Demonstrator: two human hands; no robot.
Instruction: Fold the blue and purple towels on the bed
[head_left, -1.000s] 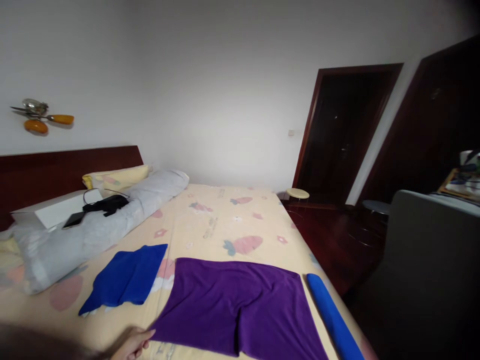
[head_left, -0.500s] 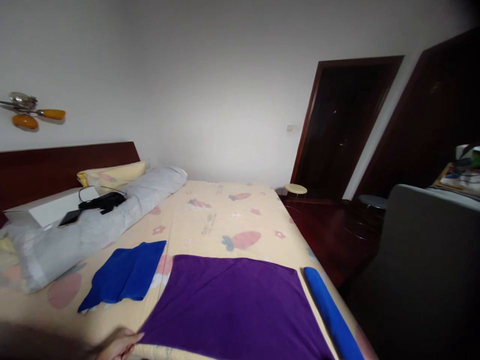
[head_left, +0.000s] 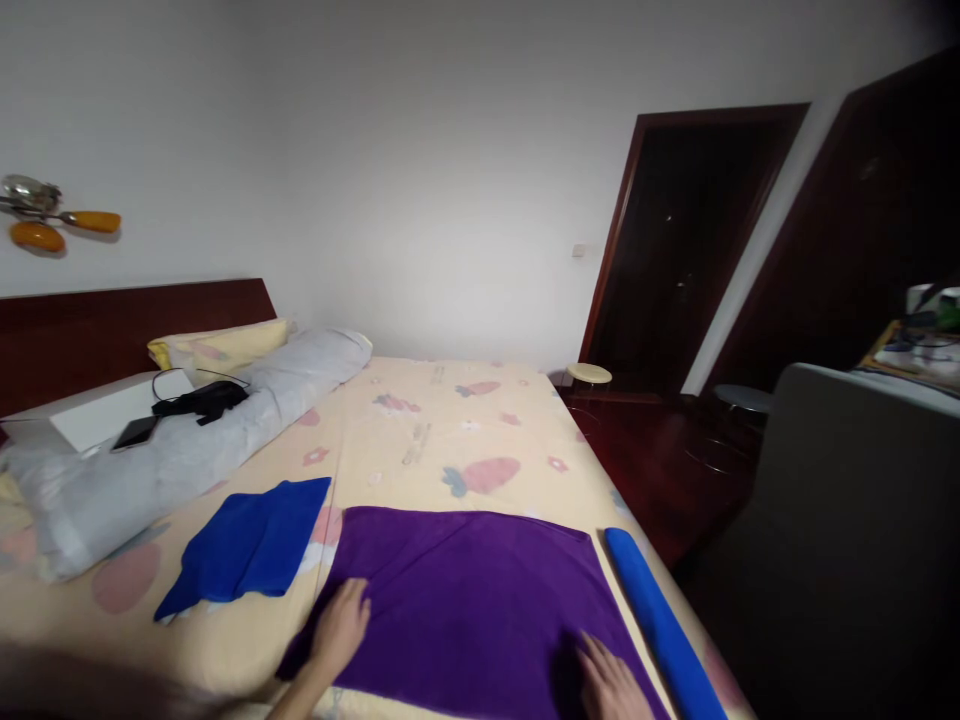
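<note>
A purple cloth (head_left: 457, 600) lies spread nearly flat on the bed, with a few faint creases. Over its left edge rests my left hand (head_left: 341, 628), fingers together and reaching forward, not gripping the fabric. My right hand (head_left: 611, 682) is at the near right part of the same cloth, fingers stretched out and slightly apart, holding nothing. Left of the purple cloth is a crumpled blue cloth (head_left: 251, 540). On the other side, a long rolled or folded blue cloth (head_left: 660, 620) runs along the bed's right edge.
The bed (head_left: 420, 420) has a strawberry-patterned sheet. A grey bolster (head_left: 202, 470) near the headboard carries a phone (head_left: 136, 433) and a black item (head_left: 202, 400), beside a white box (head_left: 112, 410). Stools (head_left: 589, 374) and a grey chair back (head_left: 840, 500) stand to the right.
My left hand has let go of the cloth's near left corner and moved up and right onto its left edge. My right hand has come into view over the near right part.
</note>
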